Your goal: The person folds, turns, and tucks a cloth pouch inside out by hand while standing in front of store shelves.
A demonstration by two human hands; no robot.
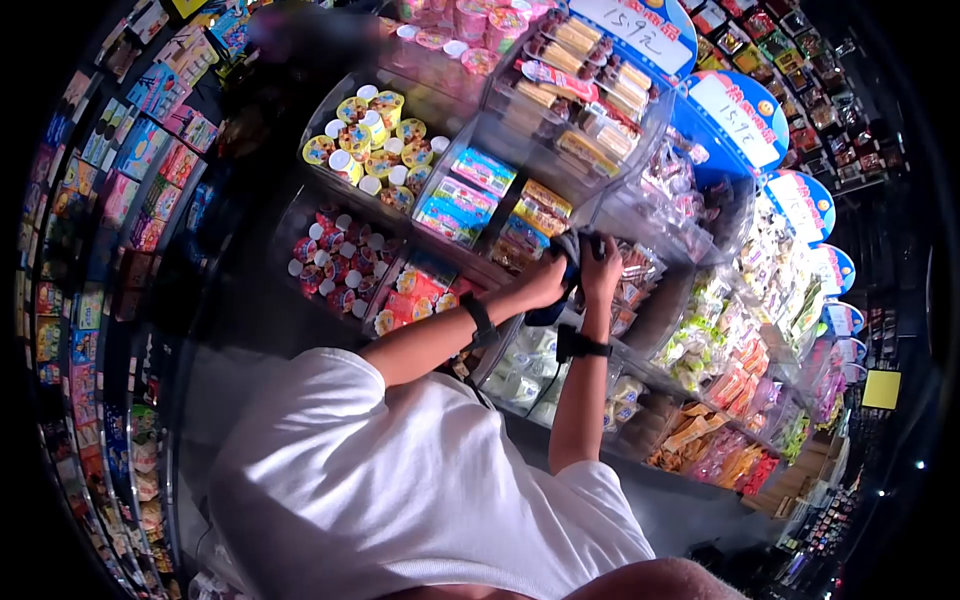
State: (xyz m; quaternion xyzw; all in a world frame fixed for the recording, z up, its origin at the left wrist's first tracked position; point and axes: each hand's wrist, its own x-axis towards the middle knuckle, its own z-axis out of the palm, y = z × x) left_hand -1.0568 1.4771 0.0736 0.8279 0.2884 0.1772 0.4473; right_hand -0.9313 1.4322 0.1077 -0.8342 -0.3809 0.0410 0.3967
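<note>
Both arms reach forward over the clear candy bins, each with a black band at the wrist. My left hand (pixel 545 281) is closed on a dark blue-grey cloth-like item (pixel 567 262), whose exact kind I cannot make out. Just to its right, my right hand (pixel 602 268) has its fingers bent down at the edge of the same dark item, seemingly gripping it. Beneath and beside the hands lie brown-wrapped snacks (pixel 635 285). Left of them are yellow packs (pixel 543 207) and blue boxes (pixel 463 205) in a divided bin.
Yellow-lidded cups (pixel 370 140) and red cups (pixel 335 260) fill bins at left. White-wrapped sweets (pixel 522 375) sit in the lower front bin. Blue price signs (pixel 735 115) stand along the back. Packed shelves (pixel 140 180) line the left side.
</note>
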